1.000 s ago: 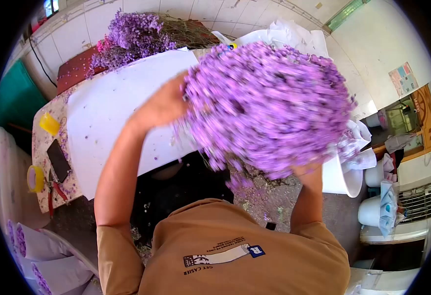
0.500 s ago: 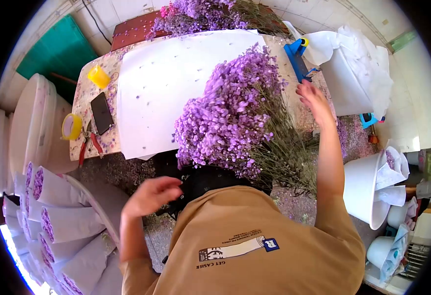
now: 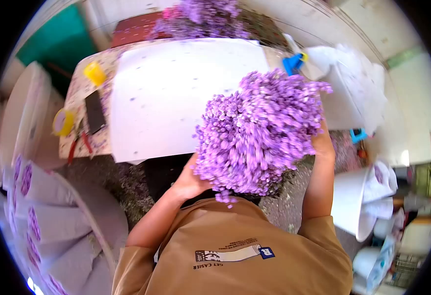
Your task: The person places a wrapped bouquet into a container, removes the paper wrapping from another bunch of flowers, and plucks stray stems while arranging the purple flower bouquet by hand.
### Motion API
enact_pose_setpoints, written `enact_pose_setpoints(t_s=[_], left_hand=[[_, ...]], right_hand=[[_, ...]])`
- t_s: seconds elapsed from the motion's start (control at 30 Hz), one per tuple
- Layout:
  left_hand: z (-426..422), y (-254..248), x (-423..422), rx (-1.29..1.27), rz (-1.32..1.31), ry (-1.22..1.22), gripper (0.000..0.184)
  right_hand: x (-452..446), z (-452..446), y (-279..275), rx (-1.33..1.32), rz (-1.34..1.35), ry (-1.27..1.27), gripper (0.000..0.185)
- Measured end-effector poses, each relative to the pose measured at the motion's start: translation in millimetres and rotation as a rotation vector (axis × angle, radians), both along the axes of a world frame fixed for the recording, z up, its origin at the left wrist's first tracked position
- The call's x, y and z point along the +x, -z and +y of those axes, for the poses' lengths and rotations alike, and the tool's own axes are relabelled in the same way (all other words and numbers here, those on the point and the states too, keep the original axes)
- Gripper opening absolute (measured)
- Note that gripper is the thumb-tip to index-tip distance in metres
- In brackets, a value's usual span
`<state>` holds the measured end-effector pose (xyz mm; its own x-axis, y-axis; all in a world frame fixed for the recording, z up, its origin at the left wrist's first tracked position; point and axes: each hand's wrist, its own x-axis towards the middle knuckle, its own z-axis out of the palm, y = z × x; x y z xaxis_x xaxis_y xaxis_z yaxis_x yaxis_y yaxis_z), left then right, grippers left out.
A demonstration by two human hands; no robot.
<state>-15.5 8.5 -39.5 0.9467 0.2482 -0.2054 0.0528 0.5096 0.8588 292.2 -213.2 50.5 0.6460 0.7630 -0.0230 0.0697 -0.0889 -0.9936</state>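
A big bunch of purple flowers [image 3: 259, 132] is held up in front of the body, its blossoms facing the camera and its stems mostly hidden beneath. My left hand [image 3: 194, 178] is closed on the bunch's lower left side, the fingertips covered by blossoms. At the right side, my right hand [image 3: 322, 143] is against the bunch, its fingers hidden behind the flowers. White paper sheets [image 3: 156, 98] dotted with small petals lie on the table [image 3: 73, 105], to the left of and behind the bunch.
A phone [image 3: 95, 112], yellow tape rolls [image 3: 63, 122] and red-handled pliers [image 3: 80, 140] lie at the table's left. A blue tape dispenser [image 3: 292, 64] stands at the back right. Paper-wrapped bouquets [image 3: 60, 221] fill a container at lower left; a white bucket [image 3: 348, 201] stands right.
The bunch, lying across the table edge half a second ago with both hands off it, is now lifted with its blossoms toward the camera. Both hands have come in to its sides.
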Motion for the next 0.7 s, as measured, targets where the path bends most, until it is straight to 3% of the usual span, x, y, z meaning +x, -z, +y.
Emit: enact_pose_setpoints(t_s=[0.03, 0.1, 0.13, 0.17, 0.2, 0.23, 0.3, 0.33, 0.37, 0.43, 0.47, 0.53, 0.57, 0.63, 0.7], left_hand=[[-2, 8, 3, -0.065, -0.033, 0.0, 0.092], [-3, 0, 9, 0.097, -0.012, 0.243, 0.095], [-15, -2, 18, 0.261, -0.109, 0.277, 0.092], [-30, -6, 23, 0.425, -0.203, 0.298, 0.089], [-42, 6, 32, 1.132, -0.459, 0.093, 0.08], [-53, 5, 40, 1.176, -0.245, 0.088, 0.065], [-39, -9, 42, 0.133, -0.258, 0.002, 0.061], [-20, -9, 32, 0.153, -0.248, 0.022, 0.056], [-1, 0, 31, 0.023, -0.139, 0.044, 0.053], [11, 13, 30, -0.774, -0.182, -0.083, 0.049], [-6, 38, 40, -0.68, -0.151, -0.274, 0.049], [-31, -19, 37, -0.436, -0.104, -0.319, 0.046], [-35, -26, 30, -0.35, -0.133, -0.337, 0.045], [7, -2, 17, -0.6, -0.145, -0.307, 0.036], [0, 18, 26, -0.463, -0.129, -0.471, 0.034]], right_hand=[[-2, -23, -6, 0.1, 0.108, 0.06, 0.092], [-15, -56, -12, 0.104, -0.096, 0.129, 0.092], [-31, -59, -11, 0.077, -0.281, 0.044, 0.09], [-54, -59, -10, -0.03, -0.358, 0.118, 0.088], [-60, -60, -6, -0.017, -0.494, 0.079, 0.084], [-62, -60, -3, 0.003, -0.628, 0.038, 0.081], [-66, -76, -25, 0.013, -0.278, 0.412, 0.065], [-66, -74, -36, 0.227, -0.27, 0.614, 0.053], [-71, -76, -55, 0.213, -0.134, 0.67, 0.054], [-77, -62, -48, 0.665, 0.49, 0.614, 0.049], [-78, -58, -40, 0.667, 0.513, 0.607, 0.049], [-68, -42, -28, 0.067, -0.487, 0.132, 0.044], [-57, -40, -34, 0.066, -0.475, 0.118, 0.044], [-22, -30, -49, 0.358, -0.014, 0.37, 0.047], [-15, -14, -11, 0.027, -0.347, 0.416, 0.04]])
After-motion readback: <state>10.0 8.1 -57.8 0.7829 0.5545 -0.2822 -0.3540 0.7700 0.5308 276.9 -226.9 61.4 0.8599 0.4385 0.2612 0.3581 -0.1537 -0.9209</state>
